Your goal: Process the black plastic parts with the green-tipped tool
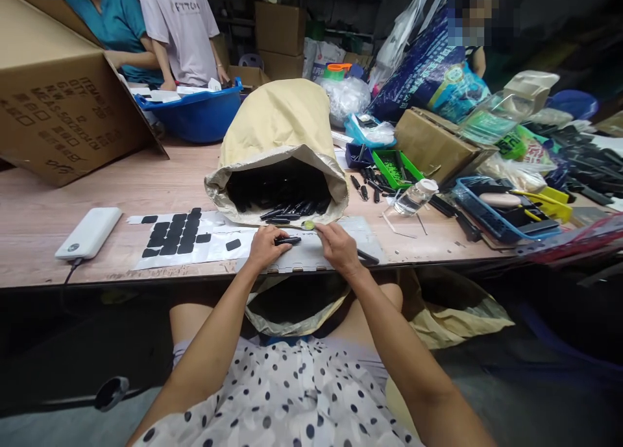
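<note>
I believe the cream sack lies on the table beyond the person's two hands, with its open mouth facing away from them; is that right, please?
Not quite: in the head view, the cream sack opens toward the left hand and right hand, not away from them, with black pieces visible inside. It does lie on the table beyond them.

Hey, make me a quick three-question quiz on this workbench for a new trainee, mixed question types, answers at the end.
1. Which hand holds the small item with a yellow-green end?
2. True or false: black pieces show inside the open sack.
3. Fill in: the group of black rounded squares lies on a white ____.

Key:
1. Right hand
2. True
3. Sheet
</note>
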Demonstrator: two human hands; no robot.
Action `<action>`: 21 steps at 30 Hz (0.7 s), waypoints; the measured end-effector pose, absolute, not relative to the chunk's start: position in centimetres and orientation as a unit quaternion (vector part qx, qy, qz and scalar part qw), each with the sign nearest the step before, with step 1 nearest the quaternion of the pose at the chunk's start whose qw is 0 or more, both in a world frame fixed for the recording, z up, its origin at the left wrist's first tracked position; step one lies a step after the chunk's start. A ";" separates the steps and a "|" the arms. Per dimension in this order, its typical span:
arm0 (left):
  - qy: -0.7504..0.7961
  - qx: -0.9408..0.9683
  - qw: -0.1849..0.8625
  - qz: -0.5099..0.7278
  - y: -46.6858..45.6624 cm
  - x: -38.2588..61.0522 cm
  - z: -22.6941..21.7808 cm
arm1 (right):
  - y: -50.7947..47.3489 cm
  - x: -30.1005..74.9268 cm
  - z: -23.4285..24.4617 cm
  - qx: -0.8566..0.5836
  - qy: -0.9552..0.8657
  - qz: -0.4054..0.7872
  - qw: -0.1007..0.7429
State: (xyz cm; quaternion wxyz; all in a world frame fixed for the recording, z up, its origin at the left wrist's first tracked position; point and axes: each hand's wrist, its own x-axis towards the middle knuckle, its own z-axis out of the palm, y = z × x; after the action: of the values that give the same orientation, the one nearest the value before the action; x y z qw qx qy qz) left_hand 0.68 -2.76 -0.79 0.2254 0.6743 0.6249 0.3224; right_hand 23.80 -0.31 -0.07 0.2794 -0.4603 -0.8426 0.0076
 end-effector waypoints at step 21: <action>0.647 0.628 0.269 0.338 -2.8 1.6 -0.5 | -3.7 20.3 0.5 -0.496 -0.804 0.029 0.327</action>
State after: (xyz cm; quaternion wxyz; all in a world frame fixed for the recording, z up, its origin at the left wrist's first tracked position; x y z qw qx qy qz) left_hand 1.59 -2.76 -0.53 0.2693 0.6279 0.6474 0.3378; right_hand 20.31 -3.70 0.48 0.3275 -0.4962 -0.8035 0.0294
